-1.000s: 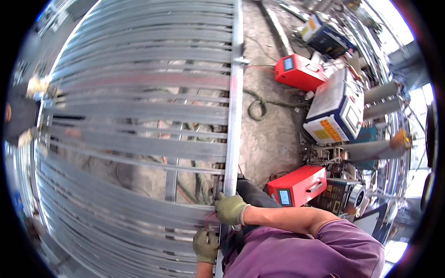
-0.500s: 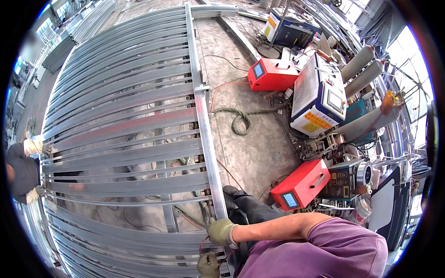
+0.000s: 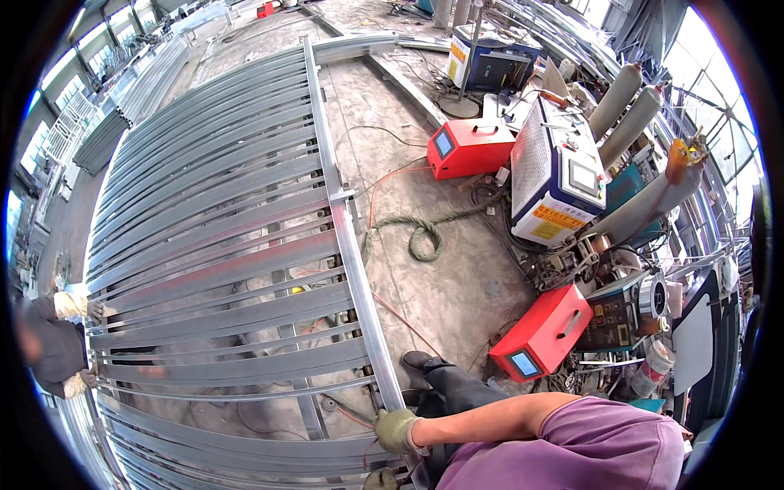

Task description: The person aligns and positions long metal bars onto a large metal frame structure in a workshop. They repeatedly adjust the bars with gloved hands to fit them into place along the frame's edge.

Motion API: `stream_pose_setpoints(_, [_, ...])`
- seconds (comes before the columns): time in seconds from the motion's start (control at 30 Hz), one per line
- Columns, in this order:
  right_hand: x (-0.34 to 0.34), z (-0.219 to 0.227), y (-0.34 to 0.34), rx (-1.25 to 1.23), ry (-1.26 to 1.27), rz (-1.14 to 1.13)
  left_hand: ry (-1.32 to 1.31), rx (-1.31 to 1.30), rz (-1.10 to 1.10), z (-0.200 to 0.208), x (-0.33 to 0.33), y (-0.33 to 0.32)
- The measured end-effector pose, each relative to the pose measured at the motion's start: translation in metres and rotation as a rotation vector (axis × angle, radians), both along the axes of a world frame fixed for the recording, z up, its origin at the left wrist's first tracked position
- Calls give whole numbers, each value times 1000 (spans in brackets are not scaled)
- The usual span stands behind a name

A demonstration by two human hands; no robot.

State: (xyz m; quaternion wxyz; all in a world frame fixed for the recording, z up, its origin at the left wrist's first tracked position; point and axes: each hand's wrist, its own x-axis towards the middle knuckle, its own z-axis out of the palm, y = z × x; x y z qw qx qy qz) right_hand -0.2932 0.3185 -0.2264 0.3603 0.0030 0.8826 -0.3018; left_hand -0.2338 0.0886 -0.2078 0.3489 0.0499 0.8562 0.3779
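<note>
A large metal frame (image 3: 359,261) with many parallel silvery slats fills the left half of the head view. My right hand (image 3: 396,430), in a greenish work glove, is closed on the near end of its right side rail. Below it, my left hand (image 3: 380,480), also gloved, lies against the slats beside that rail. The lower edge of the picture cuts off most of it, so its fingers cannot be made out. A thin red cable passes close to both gloves. Across the frame, a co-worker's gloved hands (image 3: 75,305) rest at the slats' far-left ends.
Red boxy machines (image 3: 543,333) with small screens stand on the floor at right. A blue-and-white cabinet (image 3: 543,216), grey gas cylinders (image 3: 616,102) and a wire spool (image 3: 652,300) crowd behind them. A coiled green rope (image 3: 425,241) and thin cables lie across the concrete beside the frame.
The view has tilted, so most of the scene sits lower in the picture. My left hand has slipped further past the lower edge. My right hand keeps its place on the rail.
</note>
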Motion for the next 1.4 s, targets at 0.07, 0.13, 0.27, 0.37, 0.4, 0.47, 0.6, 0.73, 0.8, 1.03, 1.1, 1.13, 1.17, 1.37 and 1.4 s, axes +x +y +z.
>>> stream_pose_setpoints(0.07, [2,-6,1,-12,-11,-9,-49,34,36,2,-1,2])
stream_pose_setpoints(0.13, [4,-12,1,-22,-18,-13,-71,37,45,10,-4,8])
stream_pose_setpoints(0.27, [7,-20,-2,-11,-31,4,-78,-35,-2,4,-2,10])
stream_pose_setpoints(0.37, [5,-12,2,9,-34,25,16,-8,-50,-9,5,7])
stream_pose_setpoints(0.4, [6,-16,2,4,-33,9,122,20,-106,-31,10,-3])
stream_pose_setpoints(0.47, [7,-9,1,13,-29,40,25,15,-51,-22,9,-1])
stream_pose_setpoints(0.6, [-5,16,11,38,-53,71,-70,-164,62,15,-2,27])
stream_pose_setpoints(0.73, [-3,13,10,19,-30,1,-54,-161,14,-4,6,10])
stream_pose_setpoints(0.8, [-12,24,11,10,-93,24,-3,-155,25,-10,12,9])
stream_pose_setpoints(1.03, [2,24,27,-102,3,103,96,-90,34,-24,26,4])
stream_pose_setpoints(1.1, [12,35,37,-146,8,98,119,-83,52,-25,26,3])
stream_pose_setpoints(1.13, [18,39,44,-229,83,71,53,-77,74,-23,25,3])
stream_pose_setpoints(1.17, [26,35,53,-272,119,28,145,-50,82,-19,19,8])
stream_pose_setpoints(1.37, [56,43,86,-432,172,-357,637,58,61,-4,-39,62])
stream_pose_setpoints(1.4, [57,46,93,-419,123,-326,636,60,29,-4,-50,72])
